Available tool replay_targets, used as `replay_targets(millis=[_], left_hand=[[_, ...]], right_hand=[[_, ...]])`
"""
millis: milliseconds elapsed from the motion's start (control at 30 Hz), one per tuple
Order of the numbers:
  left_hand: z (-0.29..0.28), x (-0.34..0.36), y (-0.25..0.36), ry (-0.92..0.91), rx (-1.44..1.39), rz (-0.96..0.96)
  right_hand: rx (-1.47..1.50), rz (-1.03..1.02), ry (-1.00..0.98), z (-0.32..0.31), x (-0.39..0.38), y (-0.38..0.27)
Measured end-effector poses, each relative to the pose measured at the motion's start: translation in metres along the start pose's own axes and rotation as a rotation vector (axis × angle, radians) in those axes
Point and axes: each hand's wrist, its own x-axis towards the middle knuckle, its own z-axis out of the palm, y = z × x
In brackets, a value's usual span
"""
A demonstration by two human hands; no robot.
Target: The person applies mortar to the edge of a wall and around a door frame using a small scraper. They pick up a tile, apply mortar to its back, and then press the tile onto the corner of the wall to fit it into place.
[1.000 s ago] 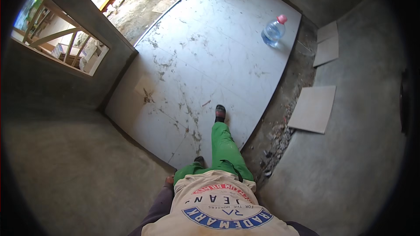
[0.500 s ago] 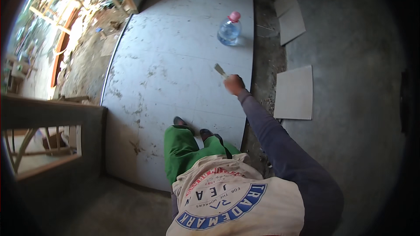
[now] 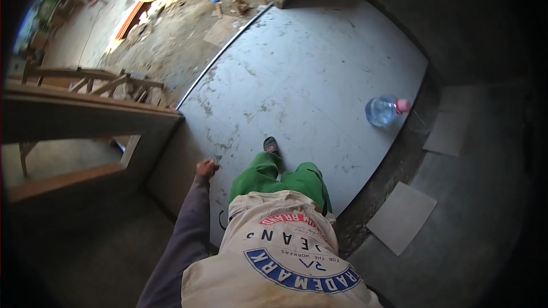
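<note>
The tiled floor (image 3: 325, 45) stretches ahead of the person, its left edge marked off by a thin pale strip (image 3: 225, 54) along the muddy ground (image 3: 188, 28) outside. Its right edge curves down beside a strip of broken rubble (image 3: 394, 177), with a pale square board (image 3: 402, 218) and another pale panel (image 3: 451, 128) just beyond it. On the near left, a grey wall (image 3: 154, 151) with a wood-framed opening (image 3: 68, 183) bounds the floor, leaving a wide stretch of tile between that wall and the right edge.

The left grip (image 3: 206, 167) hangs near the floor's near left side, close to this wall, its fingers bent inward; whether anything is held in them cannot be told. The right grip is out of view. The floor is what lies nearest the left grip: mud smears (image 3: 225, 144) on its tiles show just beyond the fingers, and no contact can be made out. A dark shoe (image 3: 272, 145) and green trousers (image 3: 257, 177) are to the right of the left grip. The clear blue-tinted bottle (image 3: 379, 112) is well apart from it, near the right edge, its pink cap (image 3: 403, 106) toward that edge.
</note>
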Motion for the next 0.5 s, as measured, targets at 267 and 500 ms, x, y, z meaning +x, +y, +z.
replay_targets(millis=[267, 500], left_hand=[[0.015, 0.090, 0.256, 0.032, -0.301, 0.180], [0.028, 0.080, 0.153, 0.139, 0.050, -0.291]], right_hand=[[-0.302, -0.305, -0.132, -0.059, 0.111, -0.159], [0.220, 0.007, -0.270, -0.125, 0.222, -0.481]])
